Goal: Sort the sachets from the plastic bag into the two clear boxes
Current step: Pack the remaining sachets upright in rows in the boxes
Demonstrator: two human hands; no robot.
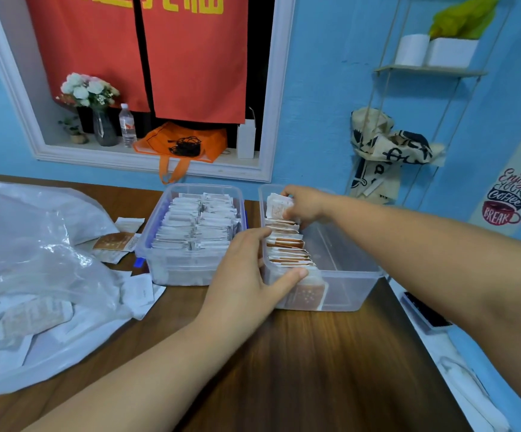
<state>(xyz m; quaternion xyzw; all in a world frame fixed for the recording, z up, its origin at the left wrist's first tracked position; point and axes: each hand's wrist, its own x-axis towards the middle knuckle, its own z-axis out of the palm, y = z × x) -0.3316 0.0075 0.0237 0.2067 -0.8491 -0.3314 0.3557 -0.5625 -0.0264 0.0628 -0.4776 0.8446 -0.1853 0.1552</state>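
Observation:
Two clear boxes stand side by side at the far edge of the wooden table. The left box [159,260] is packed with white sachets [197,222]. A row of brown-and-white sachets [287,247] stands upright along the left side of the right box [355,275]. My left hand [246,275] grips the near left corner of the right box, thumb pressed on the front sachets. My right hand [303,204] pinches a white sachet [276,205] at the far end of that row. The big plastic bag [35,260] lies at the left with sachets inside.
Loose sachets [119,241] lie on the table [299,369] between the bag and the left box. A blue wall runs behind the boxes. An orange bag [181,141] sits on the window ledge. A white ledge with a dark brush [424,313] borders the table's right side.

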